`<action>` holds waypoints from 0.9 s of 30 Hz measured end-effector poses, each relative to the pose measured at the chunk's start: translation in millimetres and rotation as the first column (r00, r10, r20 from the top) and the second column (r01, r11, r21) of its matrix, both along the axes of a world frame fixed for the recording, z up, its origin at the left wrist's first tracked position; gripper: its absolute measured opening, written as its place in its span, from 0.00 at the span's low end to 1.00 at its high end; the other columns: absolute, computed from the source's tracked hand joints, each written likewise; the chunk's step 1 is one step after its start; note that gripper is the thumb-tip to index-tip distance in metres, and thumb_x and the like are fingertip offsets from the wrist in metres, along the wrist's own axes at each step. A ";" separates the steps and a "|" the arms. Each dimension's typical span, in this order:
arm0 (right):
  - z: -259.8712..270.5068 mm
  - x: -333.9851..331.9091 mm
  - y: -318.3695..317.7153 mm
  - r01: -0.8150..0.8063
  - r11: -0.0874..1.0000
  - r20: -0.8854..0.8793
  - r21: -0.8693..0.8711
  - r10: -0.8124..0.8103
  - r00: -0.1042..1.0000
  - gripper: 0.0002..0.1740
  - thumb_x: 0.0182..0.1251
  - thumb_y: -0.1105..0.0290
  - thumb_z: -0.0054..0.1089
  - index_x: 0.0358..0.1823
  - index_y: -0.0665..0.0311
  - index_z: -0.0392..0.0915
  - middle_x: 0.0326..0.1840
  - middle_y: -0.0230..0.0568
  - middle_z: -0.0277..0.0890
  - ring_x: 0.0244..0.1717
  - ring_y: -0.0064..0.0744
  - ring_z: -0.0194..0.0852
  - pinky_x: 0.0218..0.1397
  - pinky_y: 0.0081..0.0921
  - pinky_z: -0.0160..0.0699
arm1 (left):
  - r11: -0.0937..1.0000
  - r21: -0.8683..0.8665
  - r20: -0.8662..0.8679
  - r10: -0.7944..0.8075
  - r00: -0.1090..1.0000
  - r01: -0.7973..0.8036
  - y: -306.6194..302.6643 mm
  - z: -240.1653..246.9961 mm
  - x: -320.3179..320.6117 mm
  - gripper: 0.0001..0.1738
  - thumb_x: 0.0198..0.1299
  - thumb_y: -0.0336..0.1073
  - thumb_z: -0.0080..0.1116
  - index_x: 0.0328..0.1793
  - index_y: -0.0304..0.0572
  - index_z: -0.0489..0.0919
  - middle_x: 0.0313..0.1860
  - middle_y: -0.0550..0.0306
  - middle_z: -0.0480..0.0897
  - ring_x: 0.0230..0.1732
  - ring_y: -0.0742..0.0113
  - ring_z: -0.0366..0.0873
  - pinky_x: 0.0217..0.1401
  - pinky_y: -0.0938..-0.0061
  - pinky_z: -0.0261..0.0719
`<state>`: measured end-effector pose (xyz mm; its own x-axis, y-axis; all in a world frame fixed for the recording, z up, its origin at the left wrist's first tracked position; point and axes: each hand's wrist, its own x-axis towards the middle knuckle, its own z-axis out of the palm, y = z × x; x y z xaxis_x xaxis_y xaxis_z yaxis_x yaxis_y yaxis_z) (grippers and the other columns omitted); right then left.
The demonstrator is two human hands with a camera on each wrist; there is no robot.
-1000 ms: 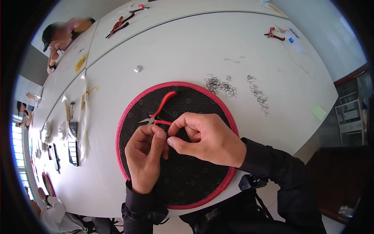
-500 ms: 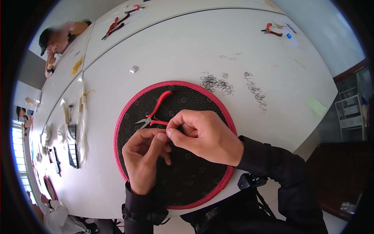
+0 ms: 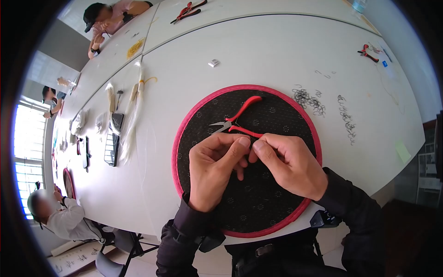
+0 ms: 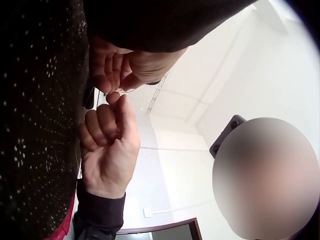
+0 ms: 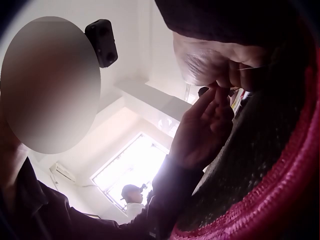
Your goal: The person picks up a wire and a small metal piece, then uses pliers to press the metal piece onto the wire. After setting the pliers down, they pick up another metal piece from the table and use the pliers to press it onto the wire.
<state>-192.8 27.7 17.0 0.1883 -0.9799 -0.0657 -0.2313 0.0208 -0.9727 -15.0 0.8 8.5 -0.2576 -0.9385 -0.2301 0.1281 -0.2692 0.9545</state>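
Both hands meet above a round black mat (image 3: 251,210) with a pink rim. My left hand (image 3: 213,166) pinches with thumb and forefinger, its other fingers loosely bent. Facing it, my right hand (image 3: 295,166) pinches too, its fingertips right beside the left ones. A thin line (image 4: 129,91) shows at the fingertips in the left wrist view; the fingers hide most of it. Just beyond the hands, pliers with red handles (image 3: 243,109) lie spread on the mat, one handle partly behind the right fingers.
Small dark hooks (image 3: 309,100) lie heaped right of the mat, with a row of hooks (image 3: 347,121) farther right. Pale strand bundles (image 3: 134,108) and a black phone (image 3: 112,148) lie left. Other pliers (image 3: 368,53) sit far right. Other people sit along the left.
The head view has turned, so the mat and table sit farther right. My right hand has rolled a little, its thumb now more on top. Both hands stay pinched close together.
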 end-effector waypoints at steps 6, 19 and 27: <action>-3.0 1.9 1.1 -0.019 1.000 -0.015 0.004 0.019 1.000 0.15 0.75 0.68 0.52 0.31 0.72 0.76 0.20 0.43 0.73 0.17 0.24 0.64 0.23 0.27 0.62 | 1.000 0.026 -0.015 -0.006 1.000 0.006 -0.1 2.7 -0.2 0.10 0.68 0.33 0.64 0.43 0.30 0.83 0.29 0.57 0.84 0.27 0.78 0.79 0.24 0.82 0.75; -9.2 2.9 2.9 -0.086 0.995 -0.005 -0.054 0.086 0.996 0.11 0.71 0.71 0.54 0.31 0.70 0.77 0.17 0.46 0.71 0.16 0.33 0.69 0.24 0.30 0.66 | 0.992 -0.037 0.013 -0.118 0.993 0.118 -1.6 -3.1 1.8 0.11 0.72 0.35 0.59 0.48 0.32 0.80 0.31 0.59 0.82 0.28 0.76 0.80 0.27 0.80 0.75; 9.6 -9.9 -4.9 0.043 0.963 -0.272 -0.267 -0.118 0.955 0.11 0.70 0.65 0.62 0.45 0.66 0.81 0.33 0.38 0.74 0.32 0.32 0.75 0.36 0.29 0.75 | 0.989 -0.117 0.103 -0.075 0.992 0.087 -0.4 3.1 1.3 0.10 0.75 0.36 0.55 0.49 0.35 0.77 0.33 0.66 0.77 0.32 0.81 0.74 0.34 0.82 0.72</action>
